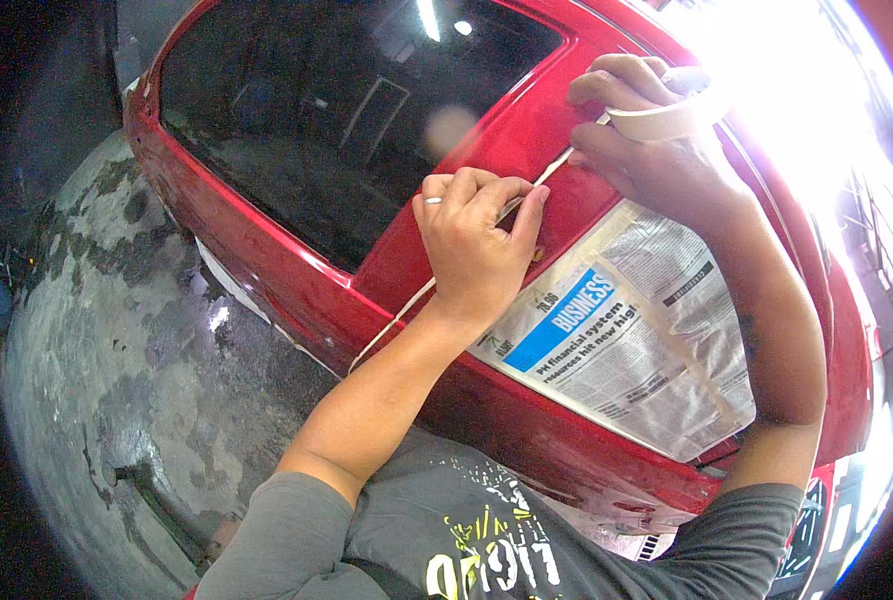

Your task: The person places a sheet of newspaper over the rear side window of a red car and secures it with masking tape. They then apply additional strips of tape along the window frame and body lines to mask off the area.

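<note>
Pinching tape (556, 166), left hand (478, 235) knuckles-up, right hand (658, 165) beyond, curled round roll (666, 122), roll's right edge bleached out

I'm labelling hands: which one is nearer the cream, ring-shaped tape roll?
Right: the right hand holds the tape roll; the left hand is apart from it, lower left, at the thin cream tape strip.

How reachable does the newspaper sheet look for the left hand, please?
Probably yes: the newspaper sheet lies close beside the left hand with nothing between, though that hand pinches the tape strip.
</note>
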Available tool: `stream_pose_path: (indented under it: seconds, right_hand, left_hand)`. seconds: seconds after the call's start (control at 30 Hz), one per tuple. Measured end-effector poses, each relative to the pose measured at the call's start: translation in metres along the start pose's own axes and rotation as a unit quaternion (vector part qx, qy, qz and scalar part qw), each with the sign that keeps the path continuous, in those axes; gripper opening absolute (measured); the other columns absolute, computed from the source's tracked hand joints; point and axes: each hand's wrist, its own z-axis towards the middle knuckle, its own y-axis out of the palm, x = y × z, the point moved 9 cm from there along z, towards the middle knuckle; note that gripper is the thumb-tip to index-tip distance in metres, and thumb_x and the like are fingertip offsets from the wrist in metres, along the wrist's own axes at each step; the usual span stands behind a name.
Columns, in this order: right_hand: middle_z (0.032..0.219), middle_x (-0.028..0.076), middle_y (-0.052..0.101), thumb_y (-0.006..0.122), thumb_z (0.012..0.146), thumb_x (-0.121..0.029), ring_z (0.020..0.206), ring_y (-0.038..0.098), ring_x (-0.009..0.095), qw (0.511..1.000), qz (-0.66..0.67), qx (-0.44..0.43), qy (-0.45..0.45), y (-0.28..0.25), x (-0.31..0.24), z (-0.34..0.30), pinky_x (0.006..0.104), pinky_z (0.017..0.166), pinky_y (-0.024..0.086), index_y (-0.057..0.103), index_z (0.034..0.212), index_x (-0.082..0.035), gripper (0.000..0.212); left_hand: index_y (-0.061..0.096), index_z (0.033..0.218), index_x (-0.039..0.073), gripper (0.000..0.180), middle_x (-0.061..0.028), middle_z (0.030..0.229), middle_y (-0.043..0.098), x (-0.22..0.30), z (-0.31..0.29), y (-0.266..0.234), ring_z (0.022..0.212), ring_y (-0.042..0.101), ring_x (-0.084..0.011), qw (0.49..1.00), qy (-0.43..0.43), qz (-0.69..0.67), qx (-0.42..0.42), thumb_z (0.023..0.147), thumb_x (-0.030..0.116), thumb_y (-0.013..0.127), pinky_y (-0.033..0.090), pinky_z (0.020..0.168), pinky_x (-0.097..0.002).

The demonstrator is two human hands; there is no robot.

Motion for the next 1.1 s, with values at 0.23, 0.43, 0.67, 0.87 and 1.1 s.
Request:
stream_pose_path:
  seconds: [0.23,0.43,0.67,0.87,1.1]
  right_hand:
    - [0.13,0.004,0.07,0.093,0.079,-0.023,0.137,0.061,0.029,0.998,-0.009,-0.015,0.053,0.001,-0.003,0.003,0.051,0.11,0.052,0.079,0.09,-0.011,0.022]
    - [0.131,0.006,0.072,0.091,0.084,-0.023,0.137,0.062,0.03,0.995,-0.043,-0.04,0.087,0.0,-0.005,0.013,0.0505,0.109,0.054,0.083,0.095,-0.012,0.018]
    - [0.131,0.012,0.073,0.089,0.086,-0.042,0.13,0.063,0.034,0.96,-0.143,-0.149,0.189,0.004,0.013,0.011,0.0512,0.11,0.054,0.083,0.126,-0.015,0.049]
    - [0.127,0.009,0.076,0.088,0.095,-0.024,0.127,0.07,0.033,0.939,0.001,0.131,0.32,-0.033,0.027,-0.028,0.0503,0.103,0.058,0.087,0.107,-0.013,0.016]
    - [0.122,0.004,0.075,0.087,0.092,-0.018,0.121,0.07,0.032,0.973,-0.061,0.105,0.198,-0.036,0.029,-0.051,0.0479,0.1,0.059,0.088,0.103,-0.017,0.011]
  left_hand:
    - [0.089,0.085,0.015,0.013,0.0005,0.082,0.08,0.003,0.005,-0.004,0.083,0.07,-0.0223,0.999,0.026,0.028,0.02,0.085,0.022,0.099,0.049,0.086,-0.042]
    - [0.086,0.083,0.013,0.019,-0.0009,0.082,0.08,-0.01,0.009,-0.004,0.082,0.069,-0.0225,1.0,-0.019,0.021,-0.002,0.084,0.025,0.102,0.051,0.085,-0.0415]
    - [0.078,0.084,0.012,0.038,-0.0022,0.089,0.07,-0.029,0.007,-0.005,0.092,0.064,-0.0251,0.996,-0.071,0.052,-0.006,0.08,0.038,0.105,0.051,0.089,-0.0424]
    - [0.074,0.108,0.015,0.038,-0.009,0.117,0.065,-0.031,0.02,-0.005,0.118,0.058,-0.0327,0.994,-0.106,0.015,0.008,0.088,0.038,0.096,0.043,0.104,-0.0528]
    - [0.073,0.123,0.02,0.065,-0.0129,0.129,0.053,-0.02,0.041,0.016,0.129,0.047,-0.0392,0.996,-0.043,0.074,-0.017,0.078,0.057,0.102,0.035,0.114,-0.0589]
